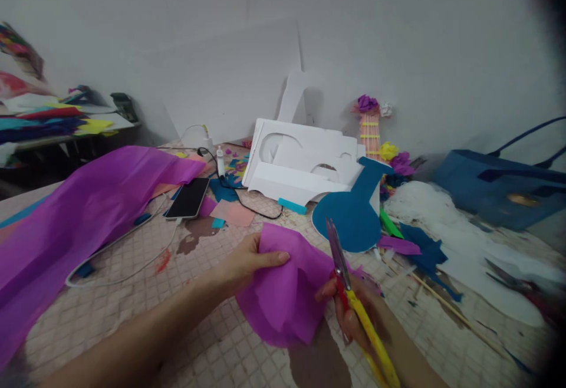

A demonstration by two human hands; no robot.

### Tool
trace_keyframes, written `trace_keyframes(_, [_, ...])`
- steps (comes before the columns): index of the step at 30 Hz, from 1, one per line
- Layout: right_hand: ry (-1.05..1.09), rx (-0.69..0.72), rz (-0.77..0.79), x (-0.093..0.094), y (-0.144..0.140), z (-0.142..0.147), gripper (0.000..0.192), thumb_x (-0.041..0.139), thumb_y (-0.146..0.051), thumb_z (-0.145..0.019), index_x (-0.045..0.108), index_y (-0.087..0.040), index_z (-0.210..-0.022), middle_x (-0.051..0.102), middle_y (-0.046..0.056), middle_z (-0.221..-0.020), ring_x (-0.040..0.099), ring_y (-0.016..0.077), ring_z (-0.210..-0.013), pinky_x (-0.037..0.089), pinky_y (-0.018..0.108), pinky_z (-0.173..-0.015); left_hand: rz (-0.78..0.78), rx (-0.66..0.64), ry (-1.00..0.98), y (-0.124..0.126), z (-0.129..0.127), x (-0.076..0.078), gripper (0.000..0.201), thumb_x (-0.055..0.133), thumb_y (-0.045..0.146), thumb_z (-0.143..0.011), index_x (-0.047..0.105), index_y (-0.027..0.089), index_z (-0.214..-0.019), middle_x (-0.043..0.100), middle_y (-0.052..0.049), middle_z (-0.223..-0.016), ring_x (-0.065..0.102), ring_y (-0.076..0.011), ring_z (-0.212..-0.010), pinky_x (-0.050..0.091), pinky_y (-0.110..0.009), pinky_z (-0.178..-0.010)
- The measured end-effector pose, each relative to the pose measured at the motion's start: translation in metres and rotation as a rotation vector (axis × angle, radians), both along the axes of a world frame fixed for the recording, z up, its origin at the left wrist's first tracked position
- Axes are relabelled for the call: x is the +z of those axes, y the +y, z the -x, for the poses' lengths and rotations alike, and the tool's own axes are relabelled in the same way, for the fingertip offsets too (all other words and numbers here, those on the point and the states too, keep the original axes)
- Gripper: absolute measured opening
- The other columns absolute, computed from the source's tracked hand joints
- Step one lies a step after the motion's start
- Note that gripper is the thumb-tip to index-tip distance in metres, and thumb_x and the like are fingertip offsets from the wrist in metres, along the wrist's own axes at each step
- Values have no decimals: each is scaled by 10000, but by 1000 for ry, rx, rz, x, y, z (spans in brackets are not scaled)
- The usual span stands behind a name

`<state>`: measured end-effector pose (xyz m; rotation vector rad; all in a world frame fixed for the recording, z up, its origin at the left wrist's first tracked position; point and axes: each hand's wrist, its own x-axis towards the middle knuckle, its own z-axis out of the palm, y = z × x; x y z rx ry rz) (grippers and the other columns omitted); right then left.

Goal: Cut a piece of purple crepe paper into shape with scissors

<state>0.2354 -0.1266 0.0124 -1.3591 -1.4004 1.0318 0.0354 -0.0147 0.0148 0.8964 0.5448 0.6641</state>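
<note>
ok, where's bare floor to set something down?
Bare tiled floor lies between the big purple tissue sheet, the white cable and the left hand. Crowded right: blue guitar cutout, white paper, scraps beside the right hand with scissors.

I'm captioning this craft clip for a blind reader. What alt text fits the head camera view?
A person's left hand pinches a piece of purple tissue paper while the right hand holds yellow-handled scissors, blades closed, beside it. Around them on the tiled surface lie a larger purple sheet, a phone and a blue guitar-shaped cutout.
</note>
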Motion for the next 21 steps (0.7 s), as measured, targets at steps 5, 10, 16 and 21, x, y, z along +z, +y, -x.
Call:
trace_keyframes(5, [-147,23,8,16,-8,-4,349,585,-543,-739,600,-265,-949,600,5,-691,558,154,-540,473,249,-479,25,52,27,-2,-2,0,282,794,236,-618,680,116,-846,704,-53,-767,647,-143,-654,525,-250,-640])
trace_keyframes(10, [-358,23,-6,19,-16,-14,245,609,-357,-721,574,-258,-943,621,7,-740,576,177,-598,479,278,-531,28,118,7,0,-5,-3,263,783,245,-637,676,124,-846,709,-48,-766,655,-149,-656,539,-263,-638])
trace_keyframes(16, [-853,113,107,21,-13,-16,233,570,-294,-748,515,-215,-959,659,46,-803,601,219,-670,449,324,-578,50,230,-14,5,-5,-5,244,771,261,-652,656,108,-802,691,-36,-689,637,-126,-582,521,-219,-567])
trace_keyframes(21, [-964,86,144,16,-11,-16,232,537,-363,-784,515,-214,-960,680,80,-837,630,261,-741,428,325,-569,69,259,-26,7,-5,-6,238,775,240,-646,652,112,-804,688,-29,-688,636,-124,-579,521,-212,-552])
